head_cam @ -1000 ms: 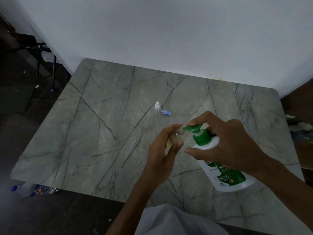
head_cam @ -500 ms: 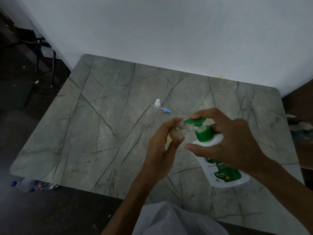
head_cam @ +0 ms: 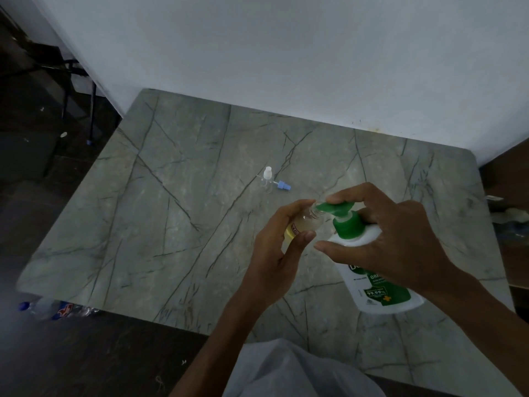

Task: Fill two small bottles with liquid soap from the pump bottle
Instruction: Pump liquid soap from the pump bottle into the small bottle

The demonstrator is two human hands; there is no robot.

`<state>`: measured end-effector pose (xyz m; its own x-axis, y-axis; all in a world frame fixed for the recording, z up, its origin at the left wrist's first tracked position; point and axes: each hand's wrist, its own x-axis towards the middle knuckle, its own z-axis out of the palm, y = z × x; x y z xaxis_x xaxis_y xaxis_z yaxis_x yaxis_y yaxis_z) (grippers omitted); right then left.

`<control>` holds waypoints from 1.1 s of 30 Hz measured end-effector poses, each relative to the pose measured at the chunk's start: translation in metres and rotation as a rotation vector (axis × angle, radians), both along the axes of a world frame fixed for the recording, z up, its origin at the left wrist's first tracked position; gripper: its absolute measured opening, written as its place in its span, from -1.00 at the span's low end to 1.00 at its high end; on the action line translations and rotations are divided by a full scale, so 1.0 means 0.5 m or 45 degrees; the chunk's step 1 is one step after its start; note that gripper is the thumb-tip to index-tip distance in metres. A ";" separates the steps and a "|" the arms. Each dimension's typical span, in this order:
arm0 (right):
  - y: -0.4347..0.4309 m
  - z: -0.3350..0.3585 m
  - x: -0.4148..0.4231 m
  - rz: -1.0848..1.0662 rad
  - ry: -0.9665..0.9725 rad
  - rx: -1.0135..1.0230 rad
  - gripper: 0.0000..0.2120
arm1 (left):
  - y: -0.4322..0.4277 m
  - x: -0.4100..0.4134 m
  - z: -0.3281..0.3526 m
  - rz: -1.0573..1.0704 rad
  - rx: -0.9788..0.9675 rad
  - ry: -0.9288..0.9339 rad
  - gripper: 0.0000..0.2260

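Floor (head_cam: pixel 43 181): dark, far left of left hand (head_cam: pixel 274 253); plastic bottle (head_cam: pixel 57 309) lies there.
Table (head_cam: pixel 171 224): veined grey stone beneath both hands, against white wall (head_cam: pixel 286 67).
Capped small bottle (head_cam: pixel 267 180): beyond left hand, blue cap (head_cam: pixel 283 186) beside it.
Left hand: grips open small bottle (head_cam: pixel 305 223) at the spout.
Right hand (head_cam: pixel 400 242): fingers curled over pump bottle (head_cam: pixel 372 270)'s green head.

The right hand (head_cam: pixel 400 242) covers the shoulder and much of the label of the pump bottle (head_cam: pixel 380 296), so only fragments of print show. The left hand (head_cam: pixel 274 262) wraps the small bottle (head_cam: pixel 307 223), hiding its base and lower side. Where the green spout (head_cam: pixel 335 207) meets its mouth, it cannot be told whether soap is flowing. Farther back, a second small bottle (head_cam: pixel 267 179) is clear and tiny, its outline faint and its fill level unreadable. At lower left a plastic bottle (head_cam: pixel 57 310) is blurred. Both forearms run off the bottom edge.
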<state>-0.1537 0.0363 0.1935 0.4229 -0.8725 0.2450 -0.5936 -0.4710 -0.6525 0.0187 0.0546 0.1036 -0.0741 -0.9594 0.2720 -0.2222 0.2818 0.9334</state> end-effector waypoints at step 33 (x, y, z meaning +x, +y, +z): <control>-0.007 -0.005 -0.003 0.060 0.079 0.133 -0.37 | -0.003 0.004 -0.016 0.057 0.017 -0.047 -0.69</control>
